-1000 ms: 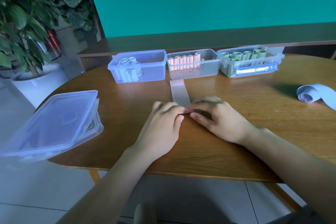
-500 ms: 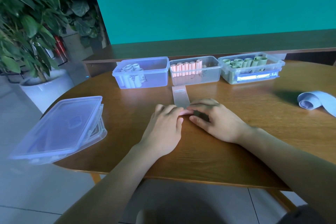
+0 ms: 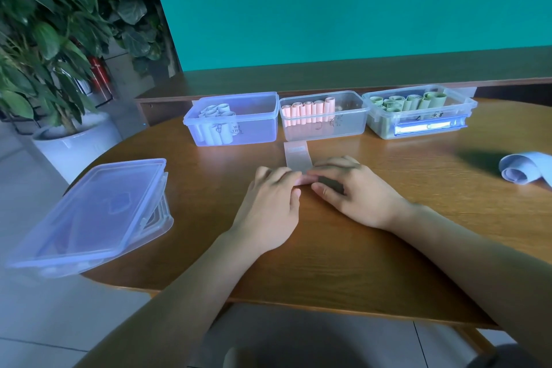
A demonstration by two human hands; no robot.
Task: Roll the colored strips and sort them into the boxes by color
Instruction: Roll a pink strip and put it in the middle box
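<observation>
Pink strip (image 3: 297,157) lay flat on the wooden tabletop (image 3: 388,248), just in front of the middle box (image 3: 324,115) of pink rolls. Left hand (image 3: 270,203) and right hand (image 3: 355,191) pinched its rolled near end with curled fingertips.

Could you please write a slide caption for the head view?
Both hands, left and right, roll a pale pink paper strip on the round wooden table before three clear plastic boxes.

A teal wall (image 3: 328,3) backs a wooden table (image 3: 328,263); potted plant (image 3: 44,39) left; tiled floor (image 3: 44,323).
</observation>
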